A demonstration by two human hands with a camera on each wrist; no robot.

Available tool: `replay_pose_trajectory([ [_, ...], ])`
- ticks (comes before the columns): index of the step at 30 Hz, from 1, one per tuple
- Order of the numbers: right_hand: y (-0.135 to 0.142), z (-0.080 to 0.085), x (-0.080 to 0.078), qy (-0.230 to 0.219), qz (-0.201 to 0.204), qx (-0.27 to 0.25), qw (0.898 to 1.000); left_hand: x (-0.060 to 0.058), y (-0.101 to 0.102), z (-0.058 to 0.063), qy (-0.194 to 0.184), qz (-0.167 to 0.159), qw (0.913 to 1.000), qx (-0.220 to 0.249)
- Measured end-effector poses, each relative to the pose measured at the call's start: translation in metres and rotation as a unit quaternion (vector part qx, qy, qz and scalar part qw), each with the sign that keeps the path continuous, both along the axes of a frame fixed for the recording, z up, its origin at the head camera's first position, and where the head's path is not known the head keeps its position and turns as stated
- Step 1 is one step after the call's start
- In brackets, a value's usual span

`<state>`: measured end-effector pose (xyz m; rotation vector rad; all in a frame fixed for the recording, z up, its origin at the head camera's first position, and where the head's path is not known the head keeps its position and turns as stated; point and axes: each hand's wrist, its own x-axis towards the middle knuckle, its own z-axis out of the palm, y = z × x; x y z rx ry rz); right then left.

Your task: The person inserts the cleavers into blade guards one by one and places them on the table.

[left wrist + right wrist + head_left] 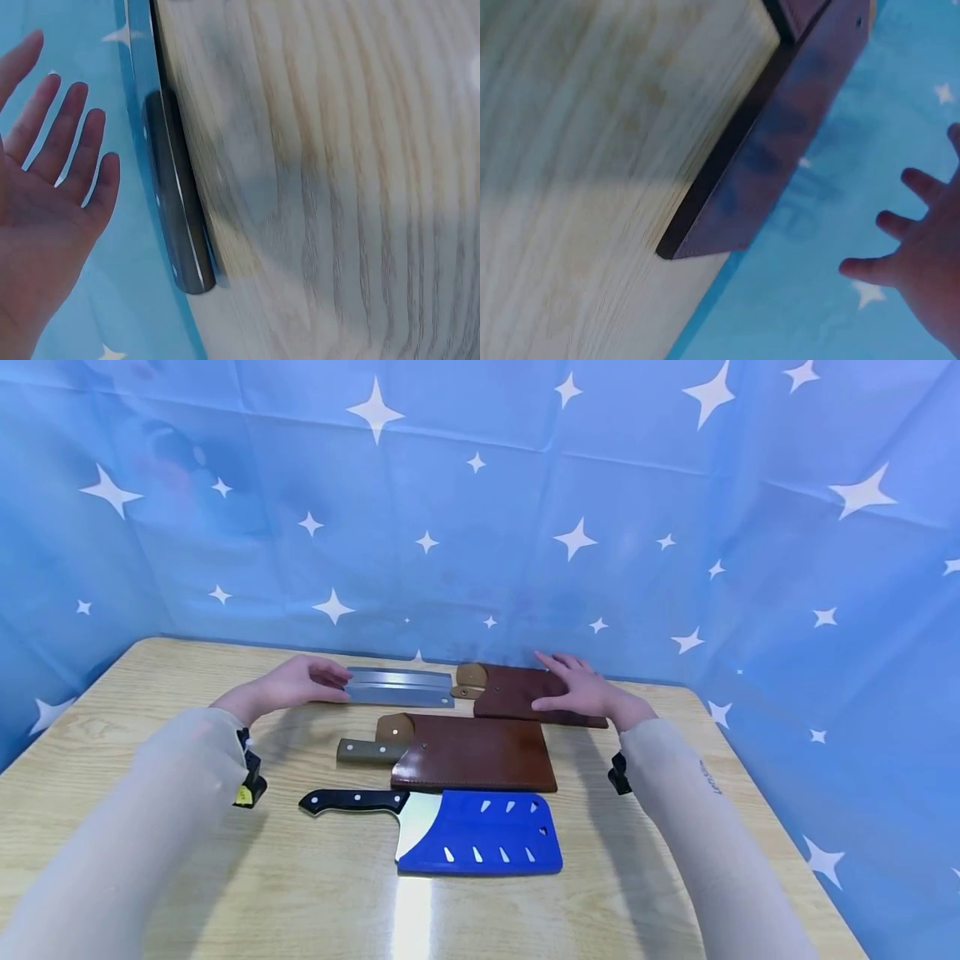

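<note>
My left hand [300, 680] hovers at the left end of a bare cleaver [401, 678] lying at the back of the table, and hides its handle in the head view. The left wrist view shows that dark riveted handle [180, 202] apart from my spread left fingers [67, 131]. Over a dark brown leather sheath [517, 689] at the back right is my right hand [579, 689], its fingers spread and holding nothing. In the right wrist view this sheath [765, 157] lies flat, with the fingers off to its side.
In front lies a cleaver with an olive handle [367, 751] in a brown leather sheath [480, 756]. Nearest is a black-handled cleaver [352, 800] with a blue slotted blade cover [487, 839]. A blue star-patterned cloth [480, 527] hangs behind the wooden table [315, 877].
</note>
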<state>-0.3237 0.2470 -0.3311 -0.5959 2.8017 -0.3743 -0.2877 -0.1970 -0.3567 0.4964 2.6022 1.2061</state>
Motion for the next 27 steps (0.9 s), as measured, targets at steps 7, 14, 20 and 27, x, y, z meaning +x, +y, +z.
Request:
replay_pose_trajectory([
  [7,0.007,-0.017,-0.024,-0.027,-0.034,0.002,0.999,-0.007,-0.017,-0.013,0.009,0.026,0.9995,-0.018],
  [14,0.009,-0.038,-0.041,-0.047,-0.051,0.021,0.997,-0.012,-0.025,-0.019,0.002,0.037,0.999,-0.026],
  [20,0.011,-0.047,-0.044,-0.068,-0.06,0.066,0.994,-0.017,-0.025,-0.021,0.003,0.041,0.9986,-0.034],
  [27,0.013,-0.047,-0.047,-0.058,-0.056,0.069,0.994,-0.024,-0.03,-0.025,-0.002,0.04,0.9974,-0.06],
])
